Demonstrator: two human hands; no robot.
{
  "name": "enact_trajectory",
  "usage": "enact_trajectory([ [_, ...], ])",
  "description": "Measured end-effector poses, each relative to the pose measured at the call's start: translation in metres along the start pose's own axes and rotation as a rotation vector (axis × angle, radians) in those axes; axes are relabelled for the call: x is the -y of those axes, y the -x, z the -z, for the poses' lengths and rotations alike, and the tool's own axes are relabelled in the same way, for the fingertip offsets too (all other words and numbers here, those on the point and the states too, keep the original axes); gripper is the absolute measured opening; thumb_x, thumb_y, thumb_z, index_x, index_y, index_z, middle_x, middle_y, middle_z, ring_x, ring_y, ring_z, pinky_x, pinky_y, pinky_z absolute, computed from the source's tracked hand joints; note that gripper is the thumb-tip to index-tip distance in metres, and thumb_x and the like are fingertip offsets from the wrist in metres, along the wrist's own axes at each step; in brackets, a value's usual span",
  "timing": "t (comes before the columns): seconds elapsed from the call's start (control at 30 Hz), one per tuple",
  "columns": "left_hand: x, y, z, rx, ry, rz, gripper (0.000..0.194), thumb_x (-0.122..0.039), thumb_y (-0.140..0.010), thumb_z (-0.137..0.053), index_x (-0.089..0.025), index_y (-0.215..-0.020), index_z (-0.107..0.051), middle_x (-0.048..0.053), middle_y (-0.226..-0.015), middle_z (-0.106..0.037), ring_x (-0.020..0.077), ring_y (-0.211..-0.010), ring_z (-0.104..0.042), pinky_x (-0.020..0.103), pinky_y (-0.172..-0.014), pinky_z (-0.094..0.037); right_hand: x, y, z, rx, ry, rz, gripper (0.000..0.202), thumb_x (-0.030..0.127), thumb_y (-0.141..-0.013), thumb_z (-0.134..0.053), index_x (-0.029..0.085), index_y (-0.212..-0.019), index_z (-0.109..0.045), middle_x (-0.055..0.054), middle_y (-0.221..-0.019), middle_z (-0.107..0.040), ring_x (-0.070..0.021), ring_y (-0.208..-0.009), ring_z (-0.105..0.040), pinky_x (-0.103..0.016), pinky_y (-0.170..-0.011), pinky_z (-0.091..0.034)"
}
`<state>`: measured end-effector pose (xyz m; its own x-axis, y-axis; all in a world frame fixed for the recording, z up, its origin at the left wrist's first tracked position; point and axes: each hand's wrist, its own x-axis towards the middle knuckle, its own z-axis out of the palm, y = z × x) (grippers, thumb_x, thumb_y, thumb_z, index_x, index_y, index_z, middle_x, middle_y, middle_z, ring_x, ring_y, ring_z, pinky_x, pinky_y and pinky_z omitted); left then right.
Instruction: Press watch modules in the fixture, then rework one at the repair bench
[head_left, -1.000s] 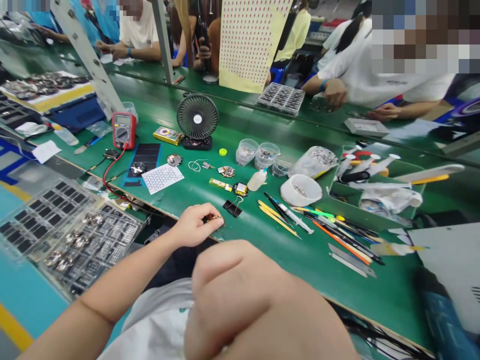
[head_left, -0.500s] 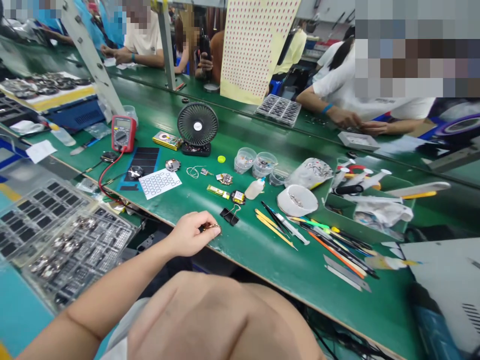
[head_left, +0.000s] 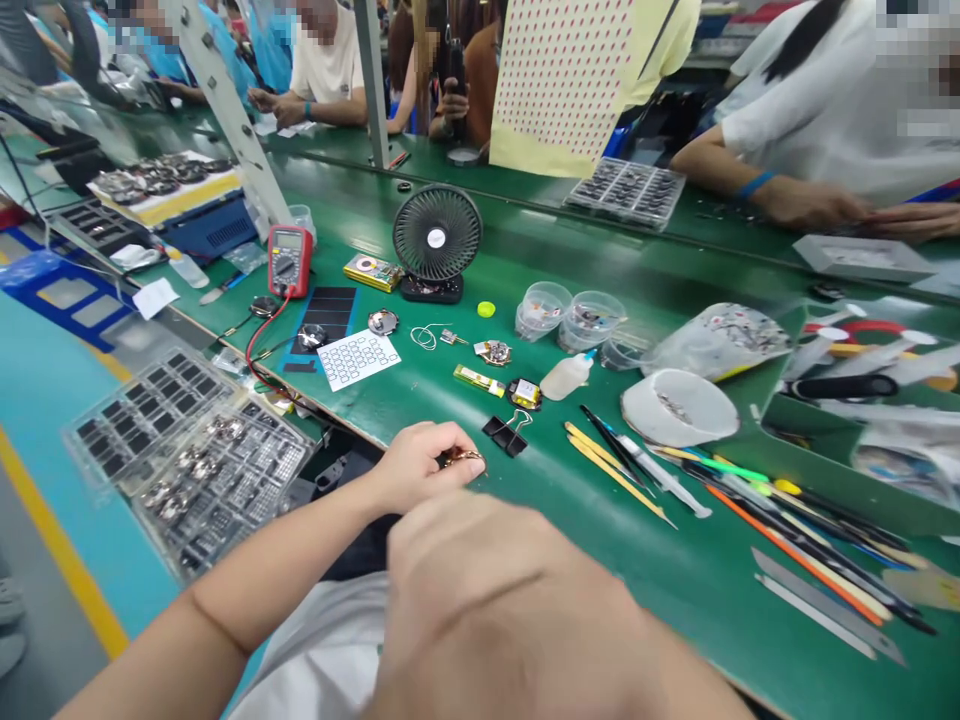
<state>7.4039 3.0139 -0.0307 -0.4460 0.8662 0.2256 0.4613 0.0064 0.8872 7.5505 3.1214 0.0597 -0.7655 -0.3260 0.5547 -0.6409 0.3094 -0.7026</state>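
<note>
My left hand [head_left: 424, 465] is closed in a pinch over the table's front edge. Between its thumb and fingers sits a small copper-coloured round metal part [head_left: 457, 457], mostly covered by the fingers. Large and blurred, my right hand [head_left: 510, 590] is close to the camera, back of the hand toward me, and its fingers are hidden. Just beyond the left hand lie a black binder clip [head_left: 508, 436], a round module with a yellow top [head_left: 524, 392] and a flat yellow-green battery strip [head_left: 478, 380].
Tweezers, a syringe [head_left: 664, 475], yellow sticks and blades lie to the right, beside a white tub [head_left: 679, 408]. A glue bottle [head_left: 568, 376], clear cups, a black fan [head_left: 437, 235] and a red multimeter [head_left: 289, 262] stand farther back. Parts trays [head_left: 225, 460] sit lower left.
My view has shifted, so the bench items appear larger. My right hand has come away from the camera, and its knuckles now show near my left hand. The left hand keeps its pinch.
</note>
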Motion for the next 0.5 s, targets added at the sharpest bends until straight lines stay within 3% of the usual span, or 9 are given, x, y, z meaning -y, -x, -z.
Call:
enact_trajectory([
  [0.13,-0.001,-0.001,-0.001,-0.020,0.027,-0.008,0.015,-0.032,-0.091,-0.071,-0.020,-0.083,-0.075,0.001,-0.078,-0.076,0.0167,-0.073,-0.067,0.030,-0.072,-0.051,-0.017,0.001,0.039,-0.182,0.151,0.011,0.035,0.010,-0.102,-0.063,0.029,-0.130,-0.073,0.000,-0.088,-0.080,-0.0154,-0.081,-0.078,-0.028,-0.080,-0.065],
  [0.23,-0.004,-0.002,-0.003,-0.047,0.066,0.005,0.014,-0.031,-0.089,-0.076,-0.019,-0.082,-0.075,0.001,-0.076,-0.076,0.0149,-0.071,-0.067,0.028,-0.071,-0.051,-0.039,0.024,0.062,-0.331,0.374,-0.044,0.029,0.005,-0.098,-0.067,0.023,-0.118,-0.076,0.000,-0.080,-0.078,-0.0124,-0.067,-0.073,-0.024,-0.067,-0.059],
  [0.33,-0.005,-0.003,-0.003,-0.077,0.143,0.030,0.014,-0.031,-0.089,-0.077,-0.019,-0.083,-0.075,0.002,-0.076,-0.077,0.0139,-0.069,-0.068,0.026,-0.068,-0.052,-0.053,0.048,0.065,-0.418,0.447,-0.093,0.018,0.007,-0.097,-0.067,0.021,-0.103,-0.075,0.001,-0.072,-0.075,-0.0118,-0.058,-0.068,-0.023,-0.058,-0.054],
  [0.43,-0.011,-0.001,0.000,-0.123,0.237,0.061,0.021,-0.038,-0.095,-0.074,-0.018,-0.087,-0.071,0.003,-0.076,-0.077,0.0141,-0.067,-0.069,0.026,-0.065,-0.056,-0.053,0.059,0.057,-0.407,0.382,-0.161,0.020,0.013,-0.102,-0.060,0.020,-0.085,-0.069,0.000,-0.067,-0.069,-0.0125,-0.059,-0.065,-0.024,-0.057,-0.051],
  [0.5,-0.021,0.001,0.003,-0.160,0.286,0.078,0.023,-0.040,-0.097,-0.073,-0.019,-0.090,-0.071,0.003,-0.078,-0.078,0.0140,-0.069,-0.070,0.026,-0.067,-0.058,-0.052,0.060,0.050,-0.392,0.301,-0.255,0.021,0.021,-0.105,-0.060,0.020,-0.087,-0.069,-0.001,-0.071,-0.070,-0.0128,-0.062,-0.066,-0.024,-0.059,-0.053],
])
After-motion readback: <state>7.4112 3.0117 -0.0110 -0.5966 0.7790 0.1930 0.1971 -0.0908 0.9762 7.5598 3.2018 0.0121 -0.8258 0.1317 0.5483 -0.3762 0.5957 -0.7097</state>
